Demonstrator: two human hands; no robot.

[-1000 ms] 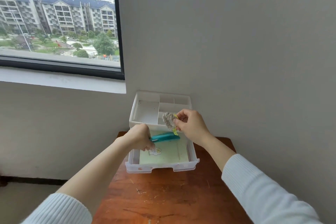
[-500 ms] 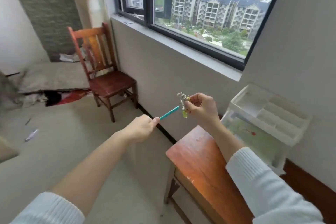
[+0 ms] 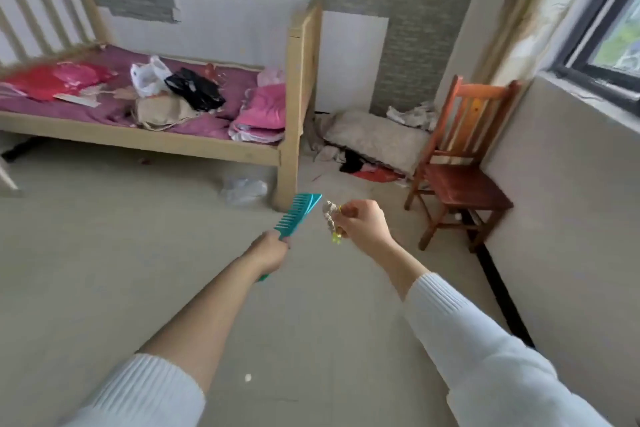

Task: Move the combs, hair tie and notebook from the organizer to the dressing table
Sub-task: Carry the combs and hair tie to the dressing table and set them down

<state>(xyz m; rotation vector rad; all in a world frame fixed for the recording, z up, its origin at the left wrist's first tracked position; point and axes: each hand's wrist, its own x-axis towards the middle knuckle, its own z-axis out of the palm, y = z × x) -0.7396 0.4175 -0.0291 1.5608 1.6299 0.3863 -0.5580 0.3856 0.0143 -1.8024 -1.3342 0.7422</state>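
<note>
My left hand (image 3: 268, 251) grips the handle of a teal wide-tooth comb (image 3: 297, 215), whose teeth point up and left over the bare floor. Just to its right, my right hand (image 3: 363, 224) pinches a grey fuzzy hair tie (image 3: 329, 215) with a small yellow-green charm hanging below it. Both hands are held out in mid-air, close together. The organizer, the notebook and the dressing table are out of view.
A wooden bed (image 3: 180, 139) with pink bedding and bags stands at the back left. A red-brown wooden chair (image 3: 460, 170) sits by the right wall under the window (image 3: 609, 42). Pillows and clutter (image 3: 374, 146) lie between them. A plastic bag (image 3: 244, 189) lies by the bed leg.
My view has swung left, away from the organizer and wooden table, onto the room with the bed. Both hands still hold the comb and hair tie, now over the floor.
</note>
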